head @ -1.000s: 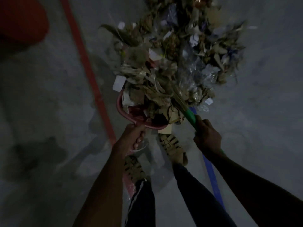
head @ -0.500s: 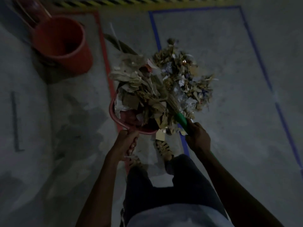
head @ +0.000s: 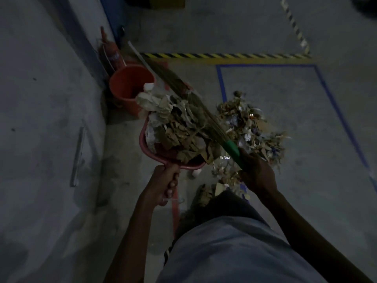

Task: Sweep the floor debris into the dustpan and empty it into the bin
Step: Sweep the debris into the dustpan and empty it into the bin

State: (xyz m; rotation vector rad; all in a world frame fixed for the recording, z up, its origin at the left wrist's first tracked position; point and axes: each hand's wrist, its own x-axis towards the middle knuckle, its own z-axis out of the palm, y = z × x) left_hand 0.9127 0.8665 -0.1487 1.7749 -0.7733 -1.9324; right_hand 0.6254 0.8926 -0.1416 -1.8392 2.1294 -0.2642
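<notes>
A red dustpan (head: 146, 148) is heaped with dry leaves and paper scraps (head: 177, 123) and is held above the floor. My left hand (head: 165, 180) grips its handle. My right hand (head: 257, 170) grips the green handle of a broom (head: 231, 148), whose bristles lie across the load and point toward an orange bin (head: 124, 86). The bin stands by the wall, just beyond the dustpan. A pile of leaves and scraps (head: 251, 127) lies on the floor to the right of the dustpan.
A grey wall (head: 40, 99) runs along the left. A red fire extinguisher (head: 111, 54) stands behind the bin. Blue tape (head: 221, 82) and yellow-black hazard tape (head: 224, 56) mark the concrete floor. My foot (head: 204, 193) is below the dustpan.
The dustpan with its load has risen and moved closer to the orange bin. The broom has swung over the load toward the bin. The view has tilted up, showing more of the floor.
</notes>
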